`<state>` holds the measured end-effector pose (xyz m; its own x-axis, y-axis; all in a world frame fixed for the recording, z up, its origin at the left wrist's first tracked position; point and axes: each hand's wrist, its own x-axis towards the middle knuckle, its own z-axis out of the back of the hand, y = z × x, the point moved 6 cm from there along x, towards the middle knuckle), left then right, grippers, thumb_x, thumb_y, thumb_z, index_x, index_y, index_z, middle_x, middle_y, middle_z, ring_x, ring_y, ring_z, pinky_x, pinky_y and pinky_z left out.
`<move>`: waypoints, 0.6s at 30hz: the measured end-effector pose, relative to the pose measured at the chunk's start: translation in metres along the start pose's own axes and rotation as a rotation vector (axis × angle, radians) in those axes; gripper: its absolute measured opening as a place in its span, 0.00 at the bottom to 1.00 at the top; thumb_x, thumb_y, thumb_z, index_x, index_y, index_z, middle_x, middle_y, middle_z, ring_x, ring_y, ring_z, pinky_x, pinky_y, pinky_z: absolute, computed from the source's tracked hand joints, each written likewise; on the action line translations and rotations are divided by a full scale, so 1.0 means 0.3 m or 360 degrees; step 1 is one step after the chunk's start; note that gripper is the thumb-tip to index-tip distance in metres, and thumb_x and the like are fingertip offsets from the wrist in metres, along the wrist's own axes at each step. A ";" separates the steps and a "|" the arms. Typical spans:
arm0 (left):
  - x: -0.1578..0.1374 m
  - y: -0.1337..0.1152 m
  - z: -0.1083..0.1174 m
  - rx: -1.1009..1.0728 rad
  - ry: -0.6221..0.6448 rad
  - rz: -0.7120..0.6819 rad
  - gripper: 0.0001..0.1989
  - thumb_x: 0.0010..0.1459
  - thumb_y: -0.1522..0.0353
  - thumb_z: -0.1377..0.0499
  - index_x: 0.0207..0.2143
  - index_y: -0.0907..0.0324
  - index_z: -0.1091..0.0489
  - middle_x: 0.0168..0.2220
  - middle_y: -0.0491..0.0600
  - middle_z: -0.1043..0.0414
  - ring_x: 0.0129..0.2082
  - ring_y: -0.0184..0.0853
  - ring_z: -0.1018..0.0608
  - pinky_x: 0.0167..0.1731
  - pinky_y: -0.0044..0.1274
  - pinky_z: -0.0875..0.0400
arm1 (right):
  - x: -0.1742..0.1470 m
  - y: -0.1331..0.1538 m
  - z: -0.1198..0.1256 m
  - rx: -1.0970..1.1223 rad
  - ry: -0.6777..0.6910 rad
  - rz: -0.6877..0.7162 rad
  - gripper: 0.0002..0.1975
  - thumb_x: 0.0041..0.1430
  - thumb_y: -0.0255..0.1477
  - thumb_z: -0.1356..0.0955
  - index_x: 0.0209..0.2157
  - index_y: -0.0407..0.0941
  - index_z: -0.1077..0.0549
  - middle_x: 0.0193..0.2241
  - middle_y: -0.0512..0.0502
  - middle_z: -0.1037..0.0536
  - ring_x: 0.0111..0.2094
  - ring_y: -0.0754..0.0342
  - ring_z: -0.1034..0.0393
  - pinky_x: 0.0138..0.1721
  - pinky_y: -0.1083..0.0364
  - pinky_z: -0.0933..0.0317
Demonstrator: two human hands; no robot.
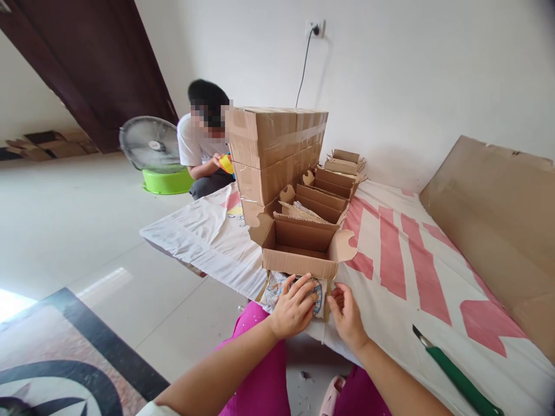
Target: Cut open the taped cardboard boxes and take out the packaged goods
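At the table's near edge, my left hand (pixel 295 306) lies flat, fingers stretched, over a flat package with a colourful print (pixel 274 289). Much of the print is hidden beneath it. My right hand (pixel 349 318) is at the package's right side, its fingers curled and its thumb against a narrow cardboard edge (pixel 327 309). Directly beyond both hands stands an open cardboard box (pixel 299 267) with its side flaps spread outward; the inside that shows is bare. Behind it are more open boxes (pixel 318 199) in a row, one with folded paper or card inside.
Taped cartons (pixel 277 138) are stacked left of the row. A green-handled knife (pixel 459 375), blade exposed, lies at the right on the cloth-covered table (pixel 390 312). A large cardboard sheet (pixel 494 219) leans at right. Beyond the stack, a person (pixel 195 141) crouches near a fan (pixel 150 144).
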<state>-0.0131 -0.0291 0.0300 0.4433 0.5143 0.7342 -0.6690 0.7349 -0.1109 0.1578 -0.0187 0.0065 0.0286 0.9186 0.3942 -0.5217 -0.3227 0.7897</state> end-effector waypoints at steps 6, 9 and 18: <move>0.003 -0.041 0.050 -0.0069 -0.0186 -0.0046 0.09 0.55 0.74 0.44 0.38 0.57 0.28 0.49 0.52 0.25 0.61 0.43 0.34 0.61 0.39 0.50 | 0.147 0.237 0.234 -0.0296 -0.0267 0.0655 0.10 0.63 0.28 0.36 0.46 0.46 0.33 0.39 0.43 0.28 0.39 0.51 0.31 0.39 0.50 0.33; 0.011 -0.110 0.066 -0.0232 -0.0309 -0.0151 0.09 0.54 0.74 0.43 0.39 0.57 0.29 0.46 0.52 0.25 0.58 0.44 0.32 0.59 0.39 0.45 | 0.168 0.376 0.220 -0.0313 -0.0087 0.0991 0.13 0.60 0.22 0.35 0.46 0.45 0.33 0.38 0.43 0.28 0.42 0.49 0.32 0.44 0.47 0.34; 0.078 -0.157 0.166 -0.0992 -0.0319 -0.0363 0.05 0.64 0.67 0.45 0.36 0.59 0.31 0.28 0.46 0.23 0.27 0.28 0.24 0.31 0.21 0.30 | 0.047 0.458 0.118 -0.0268 0.0358 0.1398 0.12 0.57 0.18 0.35 0.43 0.43 0.30 0.34 0.43 0.25 0.36 0.50 0.33 0.38 0.48 0.34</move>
<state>-0.0010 -0.0736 0.0856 0.3734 0.2693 0.8877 -0.0783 0.9627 -0.2591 0.1167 -0.0582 0.1370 -0.5935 0.3877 0.7054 -0.3952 -0.9038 0.1642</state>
